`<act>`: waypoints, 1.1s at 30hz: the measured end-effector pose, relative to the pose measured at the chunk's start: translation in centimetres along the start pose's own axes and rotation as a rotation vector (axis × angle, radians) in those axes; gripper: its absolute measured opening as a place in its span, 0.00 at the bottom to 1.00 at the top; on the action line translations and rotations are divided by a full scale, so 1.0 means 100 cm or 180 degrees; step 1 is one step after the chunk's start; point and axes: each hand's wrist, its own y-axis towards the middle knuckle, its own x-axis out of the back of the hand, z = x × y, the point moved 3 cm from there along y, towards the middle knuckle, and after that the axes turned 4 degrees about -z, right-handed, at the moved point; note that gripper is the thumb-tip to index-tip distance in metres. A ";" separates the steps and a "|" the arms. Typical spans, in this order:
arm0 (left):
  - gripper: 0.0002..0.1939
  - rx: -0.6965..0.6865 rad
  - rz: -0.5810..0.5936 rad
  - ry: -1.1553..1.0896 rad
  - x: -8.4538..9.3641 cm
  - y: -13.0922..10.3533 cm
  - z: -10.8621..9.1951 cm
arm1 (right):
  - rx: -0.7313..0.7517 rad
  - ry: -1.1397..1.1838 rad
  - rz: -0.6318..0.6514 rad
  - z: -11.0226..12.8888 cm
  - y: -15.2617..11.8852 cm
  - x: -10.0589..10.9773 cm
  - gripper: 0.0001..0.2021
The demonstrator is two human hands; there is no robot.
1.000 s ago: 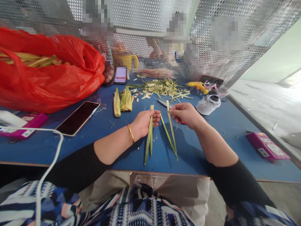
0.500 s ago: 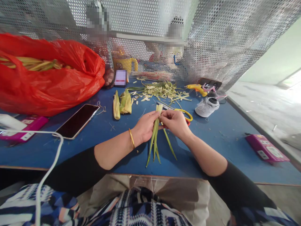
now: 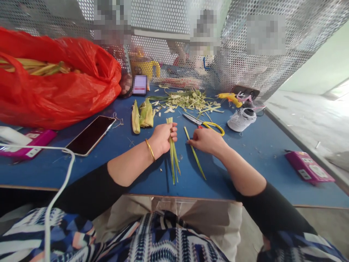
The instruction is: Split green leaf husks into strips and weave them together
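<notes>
My left hand (image 3: 163,137) is wrapped round a bunch of green leaf strips (image 3: 173,156), whose ends hang down over the blue table. To its right, my right hand (image 3: 204,140) pinches a single green strip (image 3: 198,162) near its upper part. Just beyond my right hand lie scissors (image 3: 214,127) with yellow and red handles, their blades pointing to the upper left. Two pale green husk pieces (image 3: 146,114) rest beyond my left hand. A heap of cut leaf scraps (image 3: 188,101) is spread at the back of the table.
A red plastic bag (image 3: 68,98) of stalks fills the left, near a phone (image 3: 91,135) and a purple pack (image 3: 40,143). On the right are a white spool-like thing (image 3: 241,120), a yellow glue gun (image 3: 231,98) and another purple pack (image 3: 309,167). Perforated metal mesh (image 3: 169,22) stands behind.
My hands have moved apart. My left hand has shifted left with the bunch, and my right hand now holds one strip away from it. The scissors show more fully.
</notes>
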 end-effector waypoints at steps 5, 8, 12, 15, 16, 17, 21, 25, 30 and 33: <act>0.14 0.0089 0.0486 -0.0045 -0.003 -0.004 0.001 | -0.0063 0.0570 -0.0082 0.005 0.002 -0.005 0.05; 0.15 0.0070 0.0507 -0.0090 -0.004 -0.005 0.004 | -0.0211 0.2040 -0.0316 0.006 0.000 0.000 0.06; 0.15 -0.0160 0.0415 -0.0284 -0.005 -0.002 0.007 | 0.0052 0.3428 -0.0547 0.015 -0.006 0.000 0.08; 0.14 -0.0300 0.0610 -0.0332 -0.007 -0.001 0.009 | 0.0133 0.3330 -0.0677 0.019 -0.010 -0.005 0.08; 0.14 -0.0315 0.0686 -0.0331 -0.008 -0.001 0.010 | 0.0128 0.3270 -0.0697 0.019 -0.010 -0.006 0.08; 0.14 -0.0322 0.0759 -0.0340 -0.009 -0.001 0.010 | 0.0121 0.3222 -0.0707 0.019 -0.010 -0.008 0.08; 0.14 -0.0352 0.1068 -0.0468 -0.012 -0.001 0.012 | 0.0148 0.3162 -0.0682 0.020 -0.008 -0.009 0.08; 0.14 -0.0385 0.1117 -0.0505 -0.012 -0.001 0.012 | 0.0239 0.3144 -0.0653 0.021 -0.009 -0.008 0.09; 0.13 -0.0332 0.1052 -0.0503 -0.012 -0.002 0.012 | 0.0305 0.2993 -0.0714 0.020 -0.011 -0.008 0.11; 0.13 -0.0284 0.0873 -0.0564 -0.012 -0.003 0.011 | 0.0213 0.2964 -0.0858 0.018 -0.010 -0.007 0.15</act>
